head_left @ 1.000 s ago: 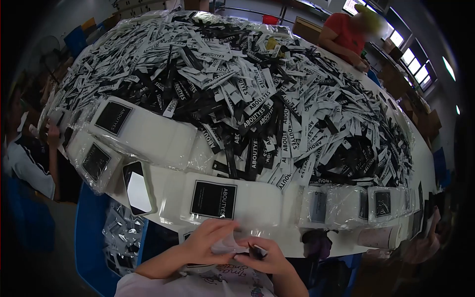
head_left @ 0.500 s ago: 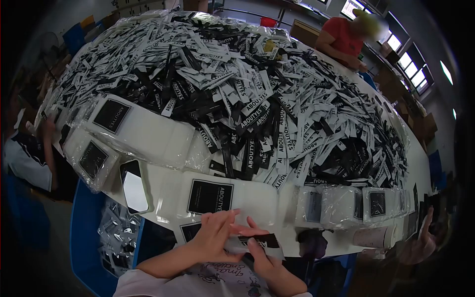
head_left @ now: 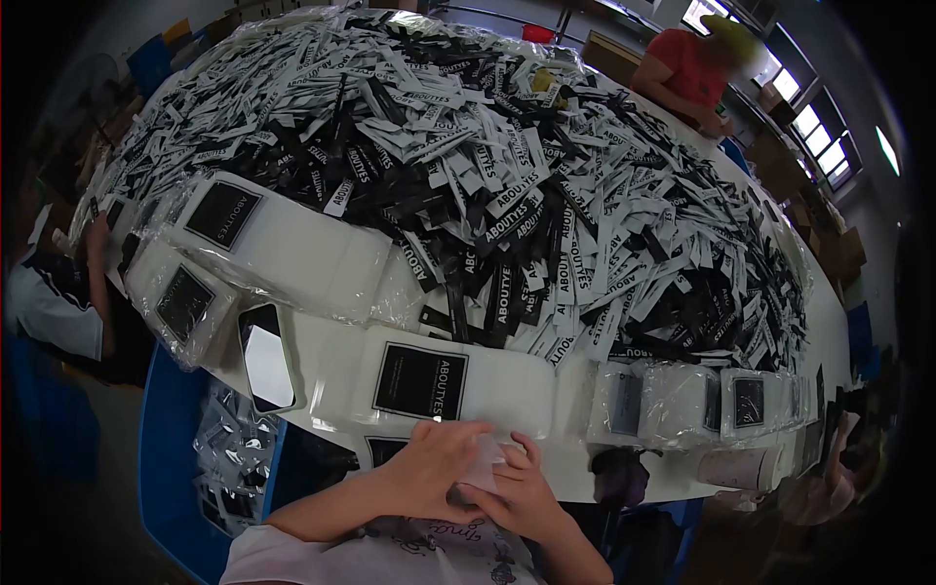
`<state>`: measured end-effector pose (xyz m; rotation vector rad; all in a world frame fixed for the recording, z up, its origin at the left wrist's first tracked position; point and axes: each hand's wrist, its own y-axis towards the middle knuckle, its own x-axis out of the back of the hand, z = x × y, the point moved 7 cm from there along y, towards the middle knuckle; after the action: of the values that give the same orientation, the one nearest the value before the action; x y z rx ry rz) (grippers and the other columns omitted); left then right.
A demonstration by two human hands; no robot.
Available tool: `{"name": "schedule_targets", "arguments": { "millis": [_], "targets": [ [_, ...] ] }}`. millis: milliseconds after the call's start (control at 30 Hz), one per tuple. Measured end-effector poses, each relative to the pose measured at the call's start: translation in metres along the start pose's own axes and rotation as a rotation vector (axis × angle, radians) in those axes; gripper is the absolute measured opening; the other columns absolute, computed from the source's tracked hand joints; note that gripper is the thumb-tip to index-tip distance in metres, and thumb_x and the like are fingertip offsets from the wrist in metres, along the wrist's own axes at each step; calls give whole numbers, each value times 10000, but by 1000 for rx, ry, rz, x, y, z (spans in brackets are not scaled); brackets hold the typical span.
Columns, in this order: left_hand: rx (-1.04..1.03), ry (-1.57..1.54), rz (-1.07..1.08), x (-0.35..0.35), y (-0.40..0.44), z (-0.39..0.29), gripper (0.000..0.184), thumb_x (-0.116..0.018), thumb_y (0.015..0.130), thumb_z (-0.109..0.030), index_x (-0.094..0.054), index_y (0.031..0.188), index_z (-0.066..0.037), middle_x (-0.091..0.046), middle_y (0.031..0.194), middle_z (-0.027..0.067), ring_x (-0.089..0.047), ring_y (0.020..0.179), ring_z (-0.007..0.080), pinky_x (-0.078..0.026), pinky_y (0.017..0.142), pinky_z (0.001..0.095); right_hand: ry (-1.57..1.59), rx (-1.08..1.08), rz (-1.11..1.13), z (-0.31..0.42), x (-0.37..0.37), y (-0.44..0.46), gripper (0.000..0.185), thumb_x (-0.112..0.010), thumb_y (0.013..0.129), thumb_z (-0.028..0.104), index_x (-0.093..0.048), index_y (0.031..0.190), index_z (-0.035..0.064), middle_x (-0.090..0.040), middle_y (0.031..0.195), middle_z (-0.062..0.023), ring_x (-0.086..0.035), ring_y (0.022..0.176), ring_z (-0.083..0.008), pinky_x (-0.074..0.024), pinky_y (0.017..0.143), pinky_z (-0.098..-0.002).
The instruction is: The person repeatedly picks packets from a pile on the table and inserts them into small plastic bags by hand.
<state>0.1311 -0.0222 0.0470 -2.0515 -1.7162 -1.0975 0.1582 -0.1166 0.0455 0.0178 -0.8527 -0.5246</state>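
Observation:
Close to my body, at the table's front edge, my left hand [head_left: 429, 475] and my right hand [head_left: 524, 495] meet around a small clear plastic bag [head_left: 483, 465]. Fingers of both hands are closed on it; what it contains is hidden. Just beyond them lies a flat stack of white bags [head_left: 507, 388] with a black ABOUTYES card [head_left: 421, 381] on top. A second black card [head_left: 387, 449] shows partly behind my left wrist.
A large heap of black and white ABOUTYES packets [head_left: 507, 195] covers the table. A phone [head_left: 267, 366], wrapped bundles [head_left: 749, 402] and a cup [head_left: 738, 468] line the near edge. A blue bin [head_left: 161, 458] holds clear packets. Co-workers sit left [head_left: 63, 307] and far right [head_left: 673, 73].
The black-and-white ABOUTYES packet seen in my hands earlier no longer shows; clear plastic is visible between my fingers. My right hand has turned and drawn closer to the left.

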Motion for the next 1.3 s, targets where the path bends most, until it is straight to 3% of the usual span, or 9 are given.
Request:
{"name": "schedule_targets", "arguments": {
  "millis": [200,367,500,567,667,900,1100,1233,1300],
  "targets": [
    [331,-378,55,21,-8,28,972,-716,667,-288,-86,1376,-74,-546,1002,162,-560,839,333,-456,737,341,-41,-88,-217,7,36,8,202,-709,669,154,-653,859,118,-620,850,18,-521,917,-169,-320,896,-406],
    [460,-303,139,23,-9,30,880,-704,678,-269,-179,1370,-130,-616,790,114,-599,635,295,-484,616,305,25,-30,31,6,22,15,211,-722,657,157,-648,847,100,-612,850,7,-534,934,-179,-336,879,-379],
    [474,-383,21,13,-16,34,533,-700,700,-186,-483,1171,-66,-626,798,99,-608,639,193,-467,571,262,6,2,4,0,24,21,209,-685,708,179,-635,896,105,-608,874,23,-506,968,-153,-364,860,-380],
    [483,-551,-99,15,-17,35,384,-691,715,-135,-574,1069,-40,-626,784,97,-601,630,158,-456,554,246,210,-271,-538,-5,51,16,166,-665,736,126,-633,890,73,-620,842,-22,-553,879,-150,-432,752,-306],
    [453,-813,-230,18,-11,30,184,-655,741,-37,-630,919,3,-619,746,80,-581,645,110,-448,553,220,560,-654,-195,-35,18,-5,137,-650,747,65,-631,879,36,-625,812,-71,-582,745,-148,-450,635,-233],
    [277,-659,-254,30,-21,20,160,-569,767,-5,-606,916,39,-620,814,101,-576,692,138,-455,636,227,652,-310,-316,-20,26,12,139,-654,750,79,-630,874,21,-631,782,-81,-581,656,-159,-450,593,-242],
    [286,-597,0,81,-76,20,126,-550,800,-81,-612,848,17,-621,832,128,-578,808,272,-428,779,359,103,12,179,-13,33,35,284,-591,780,110,-569,1060,63,-602,949,-90,-575,819,-244,-449,730,-333],
    [1234,10,65,110,-201,71,122,-582,778,-152,-650,734,-61,-597,636,119,-566,623,268,-373,820,409,-813,-122,42,-111,111,45,321,-513,700,49,-549,1018,75,-535,1103,-77,-464,1072,-241,-387,853,-356],
    [1309,398,195,104,-260,95,133,-587,769,-193,-656,764,-78,-612,723,118,-568,688,276,-347,845,454,-1052,-50,109,-162,119,39,300,-523,698,64,-559,995,92,-521,1120,-53,-452,1077,-224,-375,858,-363]
  ]
}}
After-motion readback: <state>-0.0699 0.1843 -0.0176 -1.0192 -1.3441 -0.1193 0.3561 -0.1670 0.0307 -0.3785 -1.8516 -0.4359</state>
